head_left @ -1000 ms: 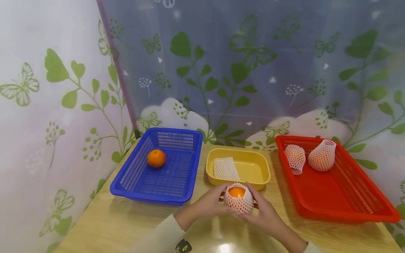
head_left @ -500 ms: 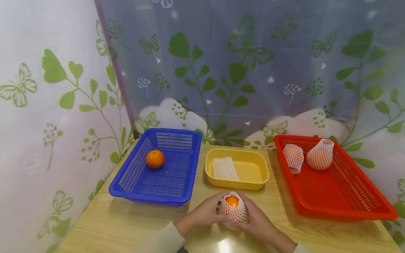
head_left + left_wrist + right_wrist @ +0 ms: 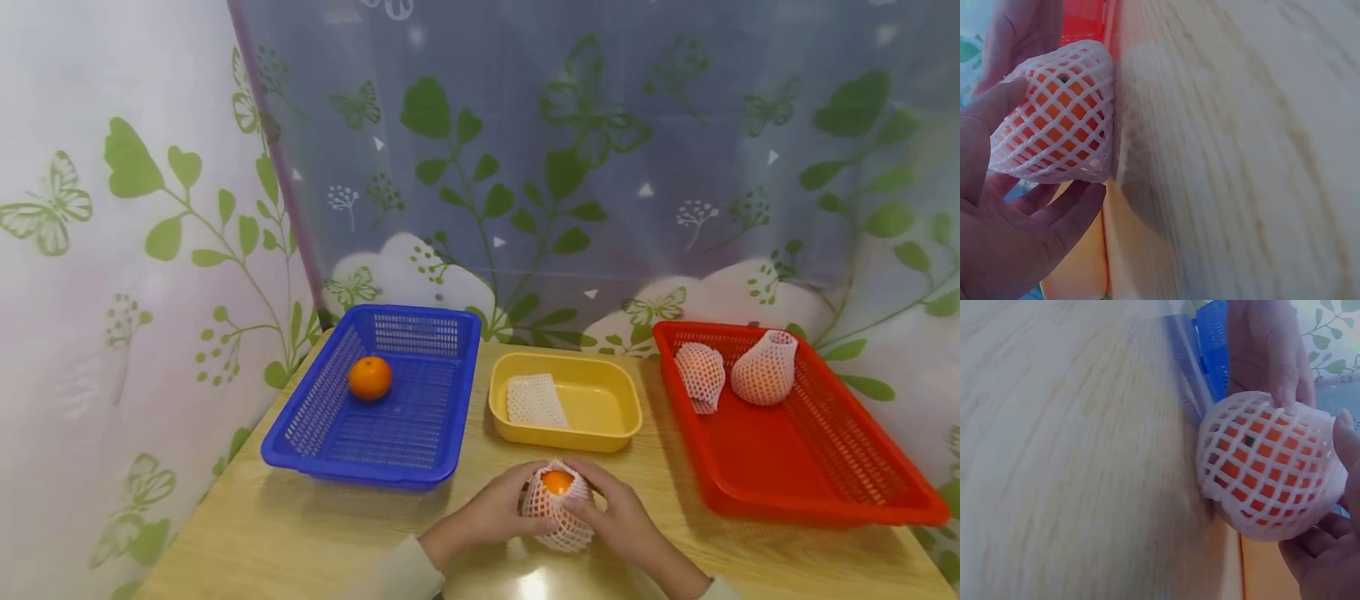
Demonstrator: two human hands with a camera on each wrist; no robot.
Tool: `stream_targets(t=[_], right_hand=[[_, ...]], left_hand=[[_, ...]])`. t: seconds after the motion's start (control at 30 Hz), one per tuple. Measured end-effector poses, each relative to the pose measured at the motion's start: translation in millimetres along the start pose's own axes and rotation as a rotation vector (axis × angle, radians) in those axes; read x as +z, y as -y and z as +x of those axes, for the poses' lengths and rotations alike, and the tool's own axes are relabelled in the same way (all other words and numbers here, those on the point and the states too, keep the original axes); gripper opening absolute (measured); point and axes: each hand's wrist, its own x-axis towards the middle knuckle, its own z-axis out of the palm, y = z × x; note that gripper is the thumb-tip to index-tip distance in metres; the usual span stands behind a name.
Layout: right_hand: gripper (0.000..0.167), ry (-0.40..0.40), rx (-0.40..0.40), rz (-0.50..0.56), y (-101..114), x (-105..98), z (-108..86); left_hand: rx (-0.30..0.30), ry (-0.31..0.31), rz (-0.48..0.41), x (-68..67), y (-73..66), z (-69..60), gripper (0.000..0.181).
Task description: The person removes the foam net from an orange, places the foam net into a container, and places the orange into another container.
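Note:
Between both hands, low over the front of the table, is an orange [image 3: 557, 482] inside a white foam net sleeve [image 3: 561, 527]. Its bare top shows through the sleeve's upper opening. My left hand [image 3: 497, 505] grips it from the left, the thumb across the near side. From the right, my right hand [image 3: 624, 518] holds it, thumb pressed on the net near the opening. The left wrist view shows the netted orange [image 3: 1063, 115] with the left fingers curled beneath. In the right wrist view the net [image 3: 1266, 465] wraps it closely, its lower edge by the tabletop.
A blue basket [image 3: 438, 442] at left holds one bare orange [image 3: 371, 378]. Behind the hands, a yellow tray [image 3: 600, 440] carries a flat foam net [image 3: 536, 401]. The red basket [image 3: 757, 467] at right holds two netted fruits [image 3: 701, 373]. A patterned curtain [image 3: 495, 167] hangs behind.
Both hands have brought the netted orange down and nearer the body, away from the yellow tray. The right thumb has moved up the net, and the sleeve now reaches lower below the orange.

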Motion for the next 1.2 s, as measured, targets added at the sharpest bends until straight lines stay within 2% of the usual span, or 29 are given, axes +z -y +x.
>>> stream_targets(t=[0.13,0.27,0.4,0.5,0.6,0.8,0.93,1.07,1.2], right_hand=[[0.038,-0.068,-0.028,-0.013,-2.6,4.2,-0.7],[0.032,-0.085,-0.067,0.005,-5.3,9.8,0.8],[0.028,-0.115,-0.018,0.038,-4.8,12.2,1.3],[0.024,-0.15,0.027,0.052,-3.0,12.4,1.0],[0.02,-0.183,0.009,0.056,-1.7,13.6,0.9],[0.018,-0.24,-0.058,0.086,-0.7,19.3,-0.8],[0.02,-0.261,-0.03,0.077,0.4,22.2,-1.3],[0.023,-0.268,-0.011,0.065,0.9,22.7,-1.4],[0.024,-0.271,-0.007,0.081,0.4,21.4,-0.9]], left_hand=[[0.007,0.011,-0.015,1.7,2.4,1.2,0.073],[-0.012,0.032,-0.076,-1.3,4.1,-0.3,0.073],[-0.031,0.058,-0.125,-4.5,3.1,-1.0,0.07],[-0.052,0.044,-0.117,-5.4,1.8,-1.4,0.064],[-0.067,0.013,-0.094,-6.2,1.5,-2.1,0.058],[-0.024,0.007,-0.087,-7.5,1.7,-1.3,0.055],[-0.013,0.0,-0.083,-6.0,2.0,-0.8,0.055],[-0.032,-0.013,-0.082,-3.3,3.1,-0.2,0.059],[-0.017,-0.031,-0.045,-1.0,4.8,1.9,0.058]])
